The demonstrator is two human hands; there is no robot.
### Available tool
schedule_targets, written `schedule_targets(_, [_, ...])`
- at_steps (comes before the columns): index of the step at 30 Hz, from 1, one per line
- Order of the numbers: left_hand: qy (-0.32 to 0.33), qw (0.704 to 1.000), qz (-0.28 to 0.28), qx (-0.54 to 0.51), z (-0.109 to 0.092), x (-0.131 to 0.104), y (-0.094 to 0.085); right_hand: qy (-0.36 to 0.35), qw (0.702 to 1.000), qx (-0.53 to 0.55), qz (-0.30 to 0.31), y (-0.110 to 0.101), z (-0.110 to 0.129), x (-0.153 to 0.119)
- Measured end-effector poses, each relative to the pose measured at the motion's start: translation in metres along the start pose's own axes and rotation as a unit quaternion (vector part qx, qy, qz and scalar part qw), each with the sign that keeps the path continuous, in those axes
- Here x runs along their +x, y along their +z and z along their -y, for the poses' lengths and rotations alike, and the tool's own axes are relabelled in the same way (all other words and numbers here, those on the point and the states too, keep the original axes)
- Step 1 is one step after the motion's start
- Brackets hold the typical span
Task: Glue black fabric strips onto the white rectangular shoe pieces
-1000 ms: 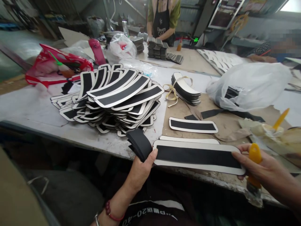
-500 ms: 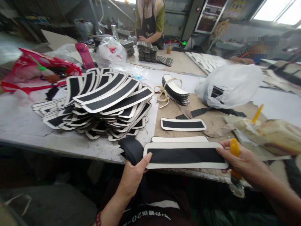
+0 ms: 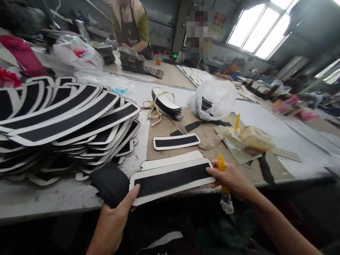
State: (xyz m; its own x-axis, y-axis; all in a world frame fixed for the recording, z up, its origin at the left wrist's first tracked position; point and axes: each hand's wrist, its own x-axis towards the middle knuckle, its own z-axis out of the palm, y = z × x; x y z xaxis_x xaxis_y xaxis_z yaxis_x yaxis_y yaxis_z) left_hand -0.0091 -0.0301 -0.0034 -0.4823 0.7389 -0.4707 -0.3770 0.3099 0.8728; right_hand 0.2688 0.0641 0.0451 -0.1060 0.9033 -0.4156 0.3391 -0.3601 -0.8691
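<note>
Between my two hands a white-edged black panel (image 3: 172,180) is held over the table's front edge. My left hand (image 3: 119,212) is closed on its left end, thumb on top, and also holds black strips (image 3: 110,184). My right hand (image 3: 231,177) pinches the panel's right end and keeps a yellow-handled brush (image 3: 221,166) in the same grip, bristles down. Just behind the panel lies a whitish piece (image 3: 172,160). Farther back is a smaller white-edged black panel (image 3: 176,141). A large heap of similar panels (image 3: 71,120) fills the left side.
A tied stack of curved pieces (image 3: 167,104) and a white plastic bag (image 3: 212,99) stand farther back. At the right is a glue container (image 3: 255,140) with a yellow stick (image 3: 237,123). A person in an apron (image 3: 130,32) stands across the table.
The view has swung to the right, so the table's things appear farther left. Both hands still hold the panel, which now slants up toward its right end.
</note>
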Motion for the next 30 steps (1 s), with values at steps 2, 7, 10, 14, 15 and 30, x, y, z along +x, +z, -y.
schedule_targets(2, [0.001,1.0,0.008,-0.003,0.003,0.001,-0.001,0.008,1.0,0.007,0.004,0.001,0.0,0.0])
schedule_targets(7, [0.008,0.999,0.032,-0.016,0.003,0.003,-0.001,0.03,0.999,0.035,0.028,-0.002,-0.005,0.001])
schedule_targets(10, [-0.002,0.999,0.038,-0.035,-0.001,0.002,0.003,0.035,0.997,0.058,0.035,-0.003,-0.011,0.001])
schedule_targets(14, [-0.048,0.996,0.04,-0.061,-0.003,0.002,0.004,0.042,0.996,0.071,0.037,-0.002,-0.016,-0.001])
schedule_targets(15, [-0.062,0.995,0.048,-0.064,-0.003,0.003,0.004,0.042,0.996,0.071,0.038,-0.002,-0.016,-0.001])
schedule_targets(30, [-0.184,0.971,0.084,-0.129,-0.014,0.005,0.001,0.05,0.981,0.174,0.075,-0.003,-0.014,-0.007])
